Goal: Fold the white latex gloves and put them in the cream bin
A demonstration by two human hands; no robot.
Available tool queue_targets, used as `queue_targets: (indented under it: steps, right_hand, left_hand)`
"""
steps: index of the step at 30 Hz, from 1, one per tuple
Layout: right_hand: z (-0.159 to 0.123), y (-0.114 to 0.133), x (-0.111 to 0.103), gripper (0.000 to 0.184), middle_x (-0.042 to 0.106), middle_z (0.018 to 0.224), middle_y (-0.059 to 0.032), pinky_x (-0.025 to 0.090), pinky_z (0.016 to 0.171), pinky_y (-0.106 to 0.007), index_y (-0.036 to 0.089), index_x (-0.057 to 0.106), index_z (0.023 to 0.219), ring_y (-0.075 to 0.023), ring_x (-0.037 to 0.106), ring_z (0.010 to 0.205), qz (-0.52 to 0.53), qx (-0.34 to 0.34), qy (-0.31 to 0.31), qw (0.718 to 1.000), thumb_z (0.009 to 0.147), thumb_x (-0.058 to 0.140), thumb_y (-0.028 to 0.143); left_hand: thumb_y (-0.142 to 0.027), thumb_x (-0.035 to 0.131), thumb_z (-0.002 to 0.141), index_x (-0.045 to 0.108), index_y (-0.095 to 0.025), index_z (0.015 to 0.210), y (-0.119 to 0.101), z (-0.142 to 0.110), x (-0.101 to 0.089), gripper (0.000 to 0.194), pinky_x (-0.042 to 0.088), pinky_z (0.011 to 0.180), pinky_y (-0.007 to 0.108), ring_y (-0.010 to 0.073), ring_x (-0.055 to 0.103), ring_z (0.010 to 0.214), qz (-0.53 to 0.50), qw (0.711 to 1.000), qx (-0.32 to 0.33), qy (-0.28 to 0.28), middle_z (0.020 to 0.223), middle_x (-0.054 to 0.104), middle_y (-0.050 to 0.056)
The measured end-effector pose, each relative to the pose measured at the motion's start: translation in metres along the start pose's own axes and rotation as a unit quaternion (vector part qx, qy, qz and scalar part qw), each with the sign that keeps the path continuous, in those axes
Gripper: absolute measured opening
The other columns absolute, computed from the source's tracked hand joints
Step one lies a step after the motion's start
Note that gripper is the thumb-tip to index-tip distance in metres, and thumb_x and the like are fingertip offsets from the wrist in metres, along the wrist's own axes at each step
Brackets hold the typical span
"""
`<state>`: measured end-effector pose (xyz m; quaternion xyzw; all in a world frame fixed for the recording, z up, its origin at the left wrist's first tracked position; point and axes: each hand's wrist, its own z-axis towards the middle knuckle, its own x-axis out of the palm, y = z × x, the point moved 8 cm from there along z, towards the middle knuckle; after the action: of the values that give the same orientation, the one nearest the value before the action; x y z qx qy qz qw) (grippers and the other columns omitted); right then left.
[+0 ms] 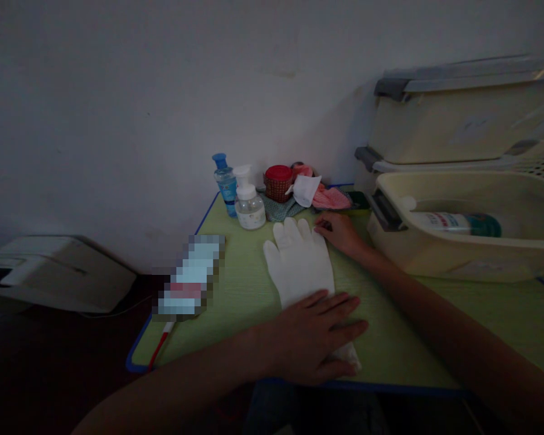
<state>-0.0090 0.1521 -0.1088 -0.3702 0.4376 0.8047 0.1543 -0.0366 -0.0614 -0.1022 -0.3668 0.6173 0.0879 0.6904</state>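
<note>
A white glove (303,266) lies flat on the green table, its fingers pointing away from me. My left hand (315,338) rests palm down across the cuff end, fingers spread, and hides part of it. At the glove's far right, my right hand (340,232) has thumb and forefinger curled in a pinch at the tip of the outermost glove finger. Past the glove's fingertips stand a clear pump bottle (250,210) and a blue bottle (226,187).
A blurred-out phone (190,275) with a red cable lies left on the table (236,290). A red-lidded woven container (278,183) and pink cloth (330,197) sit at the back. To the right, an open cream bin (457,260) holds a spray can (462,223); a lidded bin (444,130) stands behind.
</note>
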Motion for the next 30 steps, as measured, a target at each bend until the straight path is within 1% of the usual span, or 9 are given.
queue_targets:
  steps: [3, 6, 13, 19, 23, 30]
  right_hand:
    - [0.002, 0.000, 0.001, 0.003, 0.059, 0.069, -0.0024, 0.040, 0.060, -0.025, 0.016, 0.057, 0.070, -0.0138, 0.052, 0.064, -0.017, -0.011, 0.004, 1.000, 0.070, 0.057, 0.012]
    - [0.002, 0.001, 0.001, 0.008, 0.056, 0.069, -0.0019, 0.038, 0.060, -0.024, 0.017, 0.051, 0.066, -0.0135, 0.050, 0.064, -0.035, -0.021, 0.005, 0.999, 0.070, 0.055, 0.011]
    - [-0.002, 0.012, 0.001, 0.009, 0.054, 0.072, -0.0023, 0.035, 0.058, -0.023, 0.018, 0.045, 0.072, -0.0132, 0.046, 0.063, -0.080, -0.037, 0.026, 0.996, 0.074, 0.048, 0.010]
    - [-0.010, 0.025, -0.001, 0.014, 0.056, 0.080, -0.0065, 0.032, 0.061, -0.025, 0.017, 0.048, 0.079, -0.0162, 0.046, 0.070, -0.145, -0.051, 0.027, 0.988, 0.078, 0.039, 0.005]
    - [-0.011, 0.028, 0.000, 0.017, 0.058, 0.085, -0.0085, 0.033, 0.064, -0.026, 0.017, 0.052, 0.083, -0.0173, 0.048, 0.074, -0.174, -0.052, 0.020, 0.983, 0.081, 0.039, 0.006]
    - [-0.009, 0.023, 0.001, 0.019, 0.058, 0.085, -0.0085, 0.039, 0.071, -0.028, 0.016, 0.057, 0.073, -0.0188, 0.052, 0.080, -0.177, -0.059, 0.006, 0.982, 0.082, 0.043, 0.008]
  left_hand:
    - [-0.046, 0.032, 0.093, 0.030, -0.014, 0.140, 0.000, 0.000, 0.001, 0.057, 0.012, 0.115, 0.039, 0.0233, 0.015, 0.141, 0.002, 1.000, -0.001, 0.002, 0.151, 0.019, 0.015]
    - [-0.046, 0.033, 0.093, 0.030, -0.014, 0.140, -0.001, 0.000, 0.001, 0.057, 0.012, 0.115, 0.040, 0.0239, 0.015, 0.141, 0.008, 1.000, 0.002, 0.004, 0.151, 0.018, 0.015]
    - [-0.045, 0.030, 0.094, 0.029, -0.014, 0.141, 0.000, 0.000, 0.000, 0.057, 0.011, 0.115, 0.040, 0.0231, 0.013, 0.141, 0.015, 1.000, -0.003, 0.009, 0.151, 0.018, 0.015]
    - [-0.044, 0.030, 0.093, 0.028, -0.015, 0.141, -0.003, -0.001, 0.002, 0.056, 0.012, 0.114, 0.041, 0.0251, 0.013, 0.141, 0.021, 1.000, 0.001, 0.017, 0.151, 0.016, 0.016]
    - [-0.045, 0.030, 0.093, 0.029, -0.017, 0.141, -0.004, -0.001, 0.002, 0.055, 0.014, 0.114, 0.042, 0.0255, 0.013, 0.140, 0.018, 1.000, 0.001, 0.018, 0.151, 0.015, 0.016]
    - [-0.046, 0.031, 0.093, 0.030, -0.017, 0.140, -0.002, -0.001, 0.002, 0.055, 0.015, 0.114, 0.042, 0.0252, 0.014, 0.140, 0.022, 1.000, 0.001, 0.016, 0.152, 0.016, 0.015]
